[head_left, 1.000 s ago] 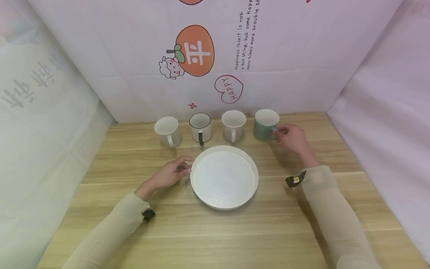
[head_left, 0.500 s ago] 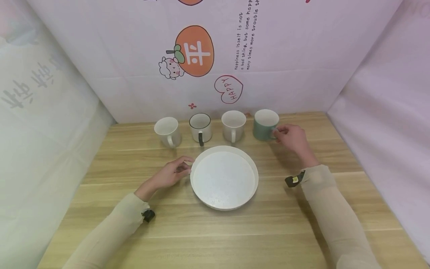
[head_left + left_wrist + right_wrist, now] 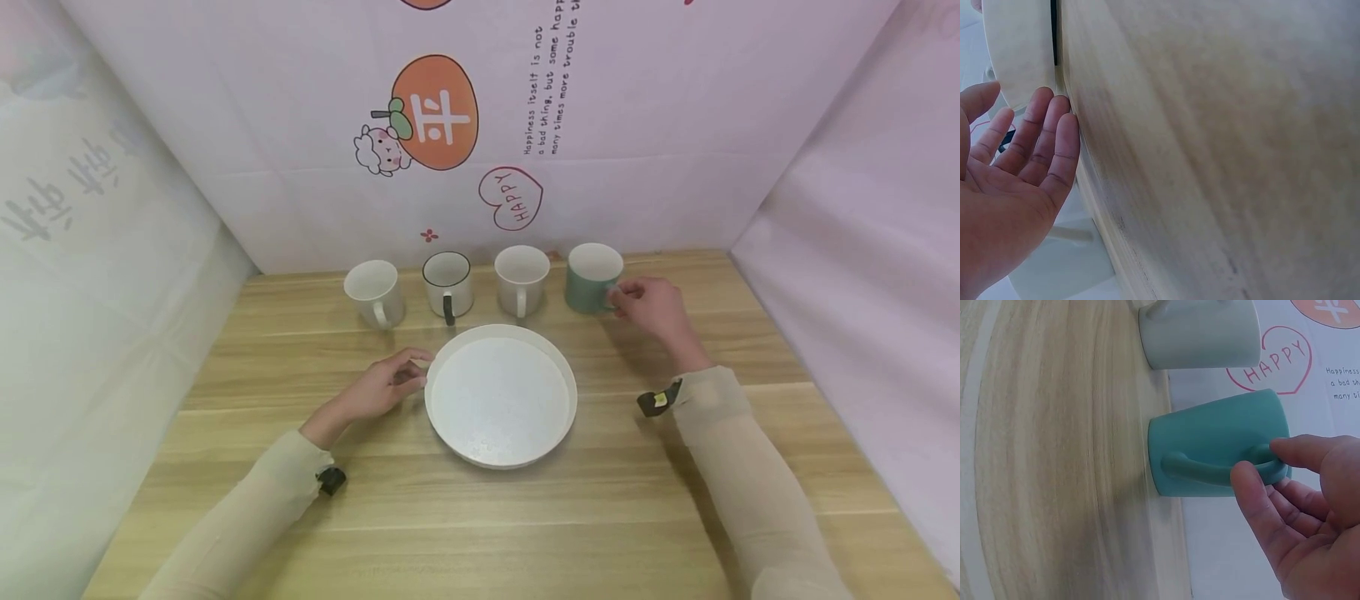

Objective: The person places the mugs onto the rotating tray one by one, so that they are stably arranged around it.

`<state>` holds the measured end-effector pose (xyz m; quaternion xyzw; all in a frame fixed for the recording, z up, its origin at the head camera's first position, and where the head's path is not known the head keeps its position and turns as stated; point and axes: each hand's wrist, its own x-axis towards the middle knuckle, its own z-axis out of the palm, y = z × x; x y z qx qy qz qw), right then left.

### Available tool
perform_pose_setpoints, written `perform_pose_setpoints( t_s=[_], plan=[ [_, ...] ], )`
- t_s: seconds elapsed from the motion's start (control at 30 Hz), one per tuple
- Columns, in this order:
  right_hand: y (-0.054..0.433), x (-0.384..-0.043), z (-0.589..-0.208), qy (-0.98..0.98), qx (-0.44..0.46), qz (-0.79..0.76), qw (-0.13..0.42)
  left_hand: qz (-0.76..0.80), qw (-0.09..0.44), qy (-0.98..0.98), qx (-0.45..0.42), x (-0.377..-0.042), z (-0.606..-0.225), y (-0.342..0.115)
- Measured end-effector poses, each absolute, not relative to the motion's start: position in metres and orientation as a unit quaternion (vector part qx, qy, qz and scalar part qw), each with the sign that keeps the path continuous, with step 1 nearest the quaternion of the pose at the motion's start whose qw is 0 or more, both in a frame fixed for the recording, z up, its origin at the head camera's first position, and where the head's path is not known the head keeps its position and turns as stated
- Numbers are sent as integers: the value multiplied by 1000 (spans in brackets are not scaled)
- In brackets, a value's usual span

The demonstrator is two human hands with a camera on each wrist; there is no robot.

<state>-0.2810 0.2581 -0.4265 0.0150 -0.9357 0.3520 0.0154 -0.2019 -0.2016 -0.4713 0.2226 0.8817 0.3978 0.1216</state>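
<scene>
My right hand (image 3: 651, 307) pinches the handle (image 3: 1200, 470) of a green mug (image 3: 587, 292) standing upright at the far right of the wooden table (image 3: 450, 533), beside three pale mugs (image 3: 459, 302) in a row. My left hand (image 3: 375, 387), fingers relaxed and parted, lies at the left edge of a round white tray (image 3: 501, 396); I cannot tell whether they touch.

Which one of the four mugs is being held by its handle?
The green mug, rightmost in the head view: the right hand pinches its handle. No hand touches the leftmost mug, the black-handled mug or the white mug beside the green one.
</scene>
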Motion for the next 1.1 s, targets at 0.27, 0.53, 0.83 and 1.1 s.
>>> perform_pose_setpoints(
  t_s=[0.27, 0.53, 0.83, 1.1],
  plan=[
    [255, -280, -423, -939, 18, 344, 19, 401, 122, 879, 226, -202, -470, -202],
    [253, -279, -429, -942, 24, 330, 53, 402, 125, 878, 226, -201, -469, -203],
    [256, -277, -434, -938, 33, 333, 90, 402, 123, 878, 227, -202, -470, -202],
    [258, -274, -437, -935, 22, 342, 93, 398, 120, 880, 229, -202, -470, -202]
  ],
)
